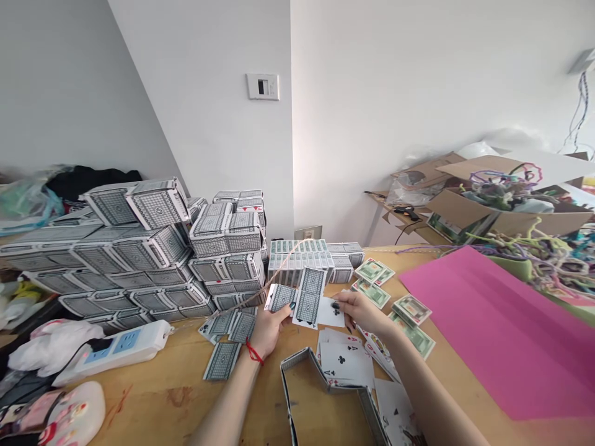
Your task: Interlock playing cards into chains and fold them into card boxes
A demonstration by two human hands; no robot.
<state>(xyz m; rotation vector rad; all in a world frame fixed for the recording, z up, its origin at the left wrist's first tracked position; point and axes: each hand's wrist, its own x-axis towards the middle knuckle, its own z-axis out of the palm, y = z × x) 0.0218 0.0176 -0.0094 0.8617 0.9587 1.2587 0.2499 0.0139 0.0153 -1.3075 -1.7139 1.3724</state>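
Note:
My left hand (270, 327), with a red string at its wrist, pinches large playing cards (283, 297) whose grey patterned backs show. One more patterned card (310, 290) stands upright at their right. On its right side, my right hand (360, 311) grips the edge of a white card (329, 314) with a club mark, face toward me. Several aces (341, 360) lie face up below the right hand. Under the left hand, a few cards (222, 360) rest back side up. A bent strip of joined cards (297, 358) forms an open frame in front of me.
Stacks of card-covered blocks (139, 248) fill the table's left and back. A power strip (121, 350) lies at left. Small green printed bundles (411, 310) and a pink sheet (502, 347) lie at right. Behind them stand a carton (534, 223) of yarn and a glue gun (406, 212).

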